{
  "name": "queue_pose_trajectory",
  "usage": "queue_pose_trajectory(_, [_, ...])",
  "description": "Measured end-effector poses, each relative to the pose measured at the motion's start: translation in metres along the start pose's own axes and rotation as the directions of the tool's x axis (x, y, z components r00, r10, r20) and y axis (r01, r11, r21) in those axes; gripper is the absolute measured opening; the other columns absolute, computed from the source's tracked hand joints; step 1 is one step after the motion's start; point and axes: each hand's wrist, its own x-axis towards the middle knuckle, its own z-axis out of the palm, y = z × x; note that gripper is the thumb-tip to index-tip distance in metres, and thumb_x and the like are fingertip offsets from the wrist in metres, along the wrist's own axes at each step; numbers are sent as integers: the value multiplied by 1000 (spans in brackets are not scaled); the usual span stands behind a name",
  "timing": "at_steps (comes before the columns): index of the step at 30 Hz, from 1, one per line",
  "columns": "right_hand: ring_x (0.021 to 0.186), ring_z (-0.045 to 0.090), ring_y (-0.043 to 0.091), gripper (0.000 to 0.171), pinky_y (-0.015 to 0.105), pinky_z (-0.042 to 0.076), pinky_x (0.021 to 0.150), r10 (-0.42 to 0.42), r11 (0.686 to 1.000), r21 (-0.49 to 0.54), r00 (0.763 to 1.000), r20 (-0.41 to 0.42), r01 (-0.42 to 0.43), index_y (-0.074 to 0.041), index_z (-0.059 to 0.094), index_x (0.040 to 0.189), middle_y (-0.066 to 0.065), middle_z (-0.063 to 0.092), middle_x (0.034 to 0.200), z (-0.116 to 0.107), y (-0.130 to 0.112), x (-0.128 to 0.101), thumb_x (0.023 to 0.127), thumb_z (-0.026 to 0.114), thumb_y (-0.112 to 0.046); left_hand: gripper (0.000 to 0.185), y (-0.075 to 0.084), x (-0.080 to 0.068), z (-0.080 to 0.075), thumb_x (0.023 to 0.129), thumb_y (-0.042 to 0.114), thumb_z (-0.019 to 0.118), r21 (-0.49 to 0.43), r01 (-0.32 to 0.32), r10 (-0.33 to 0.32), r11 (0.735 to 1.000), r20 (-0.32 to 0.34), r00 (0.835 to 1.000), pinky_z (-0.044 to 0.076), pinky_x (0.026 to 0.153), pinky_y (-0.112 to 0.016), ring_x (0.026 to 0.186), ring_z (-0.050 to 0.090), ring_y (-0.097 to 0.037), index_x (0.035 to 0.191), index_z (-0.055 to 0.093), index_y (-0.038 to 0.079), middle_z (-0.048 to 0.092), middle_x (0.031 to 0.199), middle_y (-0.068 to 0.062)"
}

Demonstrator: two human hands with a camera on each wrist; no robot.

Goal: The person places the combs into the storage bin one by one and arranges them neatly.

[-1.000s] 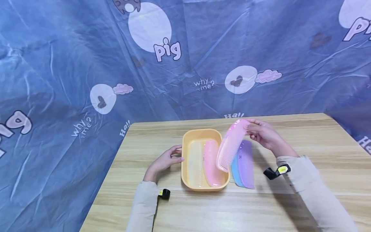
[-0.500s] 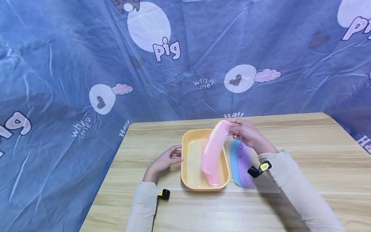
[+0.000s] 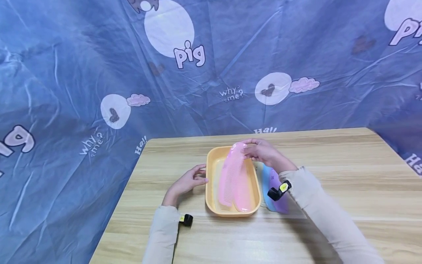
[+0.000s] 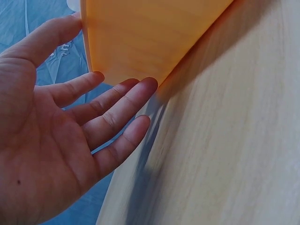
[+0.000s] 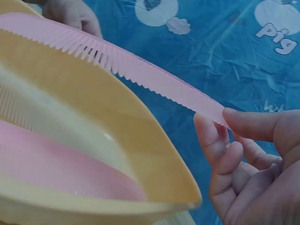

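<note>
My right hand [image 3: 263, 152] pinches one end of a pink comb [image 3: 230, 176] between thumb and fingers. The comb slants down over the yellow plastic tray [image 3: 211, 211]. Inside the tray lie a second pink comb [image 3: 244, 196] and a pale cream comb [image 5: 18, 110], the latter mostly covered in the head view. My left hand [image 3: 188, 181] rests at the tray's left side, thumb at the rim and loosely extended fingers against the outer wall [image 4: 126, 42].
Right of the tray, a purple comb [image 3: 274, 179] and a blue comb [image 3: 266, 187] lie on the wooden table [image 3: 230, 242], partly under my right forearm. A pale comb edge shows beside them. A printed blue cloth [image 3: 197, 110] hangs behind the table.
My right hand has moved left with the pink comb, from the tray's right edge to over its middle, and lower. The left hand stays in place.
</note>
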Motion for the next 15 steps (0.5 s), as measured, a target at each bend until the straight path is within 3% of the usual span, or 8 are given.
queue_pose_trajectory(15, [60,67,3,44,13,43,48,63,997,-47,998,11,-63,3,46,132,-7,68,66,23,2,19,91,61,-4,67,-1,1,-1,92,21,66,-4,1,-1,1000,-7,1000,42,107,-46,120,56,-32,149,33,9,51,136,-21])
